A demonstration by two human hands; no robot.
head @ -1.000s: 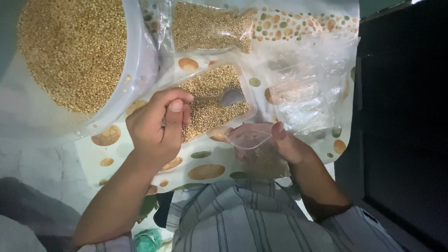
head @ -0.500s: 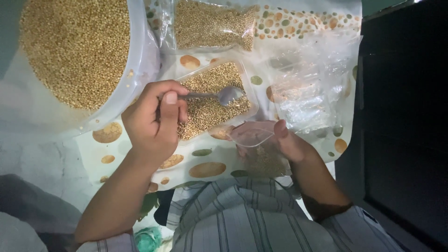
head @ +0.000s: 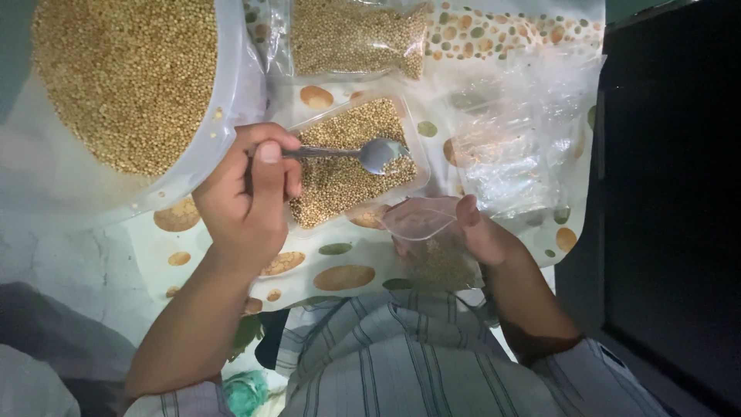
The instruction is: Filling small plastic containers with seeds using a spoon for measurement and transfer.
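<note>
Down near the middle of the view, the left hand (head: 247, 197) is gripping the handle of a metal spoon (head: 370, 153), thumb pressed flat on top and the fingers curled tight around the shaft. The spoon's bowl is lying over the right part of a clear rectangular tray (head: 351, 162), which is holding a layer of small golden-brown grains and sitting on a cloth (head: 340, 274) patterned with orange and green spots. Whether the spoon is carrying any grain cannot be told.

Just near of the tray and to its right, the right hand (head: 478, 232) is pinching the mouth of a small clear plastic bag (head: 428, 243), thumb on one side and fingers closed behind it, so that the opening is gaping toward the tray. Some grain is sitting in the bottom of this bag, against the person's striped shirt (head: 401, 355).

Far left, a large pale basin (head: 231, 100) is brimming with the same grain, its rim lying just beside the left hand's knuckles. At the far edge, beyond the tray, a filled clear packet of grain (head: 355, 35) is lying flat. To the right of the tray, a loose heap of empty clear bags (head: 525, 123) is resting on the cloth, touching its right border beside a dark surface (head: 671, 193).
</note>
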